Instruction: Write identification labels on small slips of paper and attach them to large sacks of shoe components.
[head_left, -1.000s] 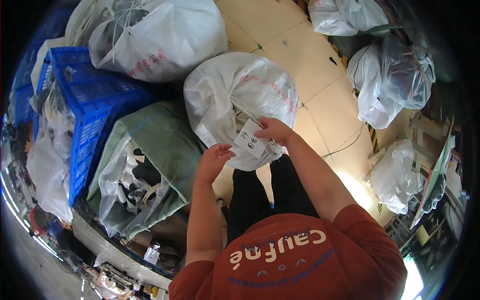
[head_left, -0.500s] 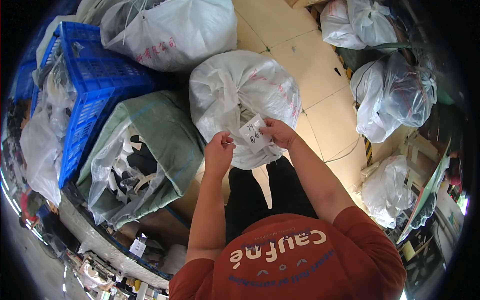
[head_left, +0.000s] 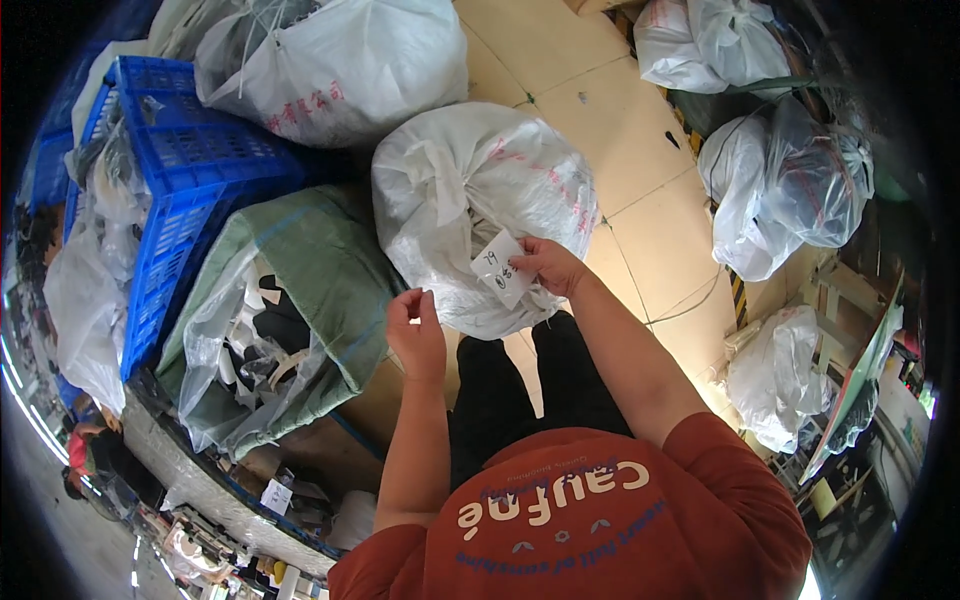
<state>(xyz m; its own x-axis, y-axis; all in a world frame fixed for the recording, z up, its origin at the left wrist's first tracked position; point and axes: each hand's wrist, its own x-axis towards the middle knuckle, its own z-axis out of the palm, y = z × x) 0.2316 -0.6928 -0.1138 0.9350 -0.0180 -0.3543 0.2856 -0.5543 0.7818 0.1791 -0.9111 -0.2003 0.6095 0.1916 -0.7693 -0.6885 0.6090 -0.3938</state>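
In front of my legs stands a large white woven sack (head_left: 450, 150), gathered and twisted at its top. My right hand (head_left: 550, 266) pinches a white paper tag (head_left: 503, 271) with dark handwriting, held over the near side of the sack. To the left, apart from the tag, my left hand (head_left: 415, 330) is raised with its fingers curled toward the thumb; whatever it may hold is too small to make out. Beside that hand is a green sack (head_left: 320, 265) lined with clear plastic, its mouth showing dark and pale scraps (head_left: 280, 325).
A blue plastic crate (head_left: 190, 170) with plastic bags stands at the left. Another full white sack (head_left: 350, 70) sits behind. Tied bags (head_left: 745, 200) line the right side, beyond the tiled floor (head_left: 650, 230). At lower left, a person (head_left: 105, 455) is near a grey surface.
My left hand has moved left and nearer to me, away from the tag. My right hand has shifted slightly left with the tag. A person now shows more plainly at lower left.
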